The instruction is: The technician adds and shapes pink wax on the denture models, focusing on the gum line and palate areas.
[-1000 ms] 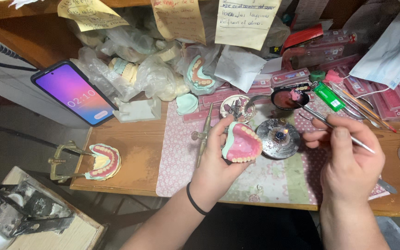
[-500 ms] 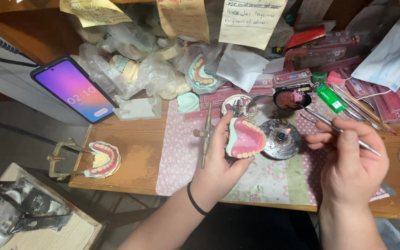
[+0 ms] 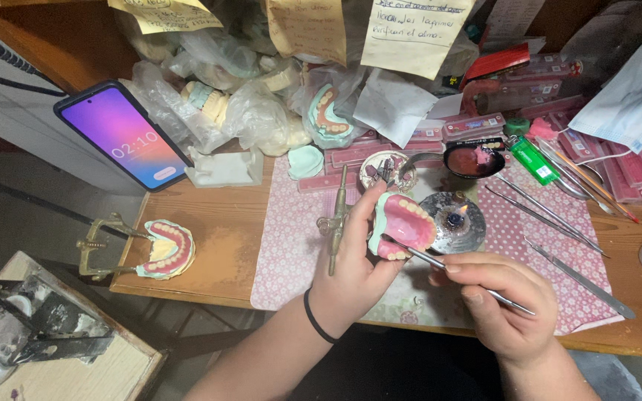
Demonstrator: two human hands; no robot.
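The left hand (image 3: 354,271) is closed around a pink denture (image 3: 401,225), fingers curled at its left edge and thumb beneath, holding it tilted above the patterned cloth (image 3: 291,245) on the wooden table (image 3: 209,238). The right hand (image 3: 503,304) is closed in a pen-like grip on a thin metal tool (image 3: 447,266), whose tip touches the lower edge of the denture. A black band (image 3: 315,321) circles the left wrist. Just beside the denture, to its right, a small burner (image 3: 455,223) stands on the cloth with a small flame showing. Behind it sits a dark dish (image 3: 473,157) holding pink material. Several long metal instruments (image 3: 551,215) lie on the cloth to the right, apart from the hands. A brass hinged frame (image 3: 336,219) lies just left of the left hand. At the table's left edge a second denture model (image 3: 166,249) rests in a metal holder. A phone (image 3: 124,137) with a lit screen leans further back on the left.
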